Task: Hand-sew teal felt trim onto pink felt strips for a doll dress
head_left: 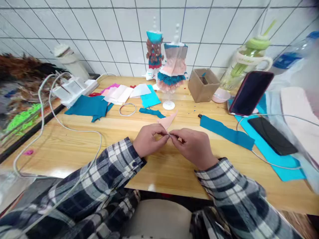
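Note:
My left hand [152, 139] and my right hand [193, 144] meet fingertip to fingertip above the wooden table. Both pinch the narrow near end of a pale pink piece of crepe paper [167, 121], whose wider part points away from me. The exact spot between the fingertips is too small to make out. Just beyond lies a short teal paper strip [152, 112]. A longer teal strip [226, 132] rests to the right of my right hand. Behind the hands stands a small dress form [173, 63] dressed in pink and teal paper ruffles.
A second decorated form [154, 53], a cardboard box [203, 84] and a small bowl [221, 95] stand at the back. Paper sheets [87, 107] and a power strip [77, 88] lie left, with a white cable [74, 129] crossing the table. Phones [271, 136] and a green-lidded bottle [249, 63] are right.

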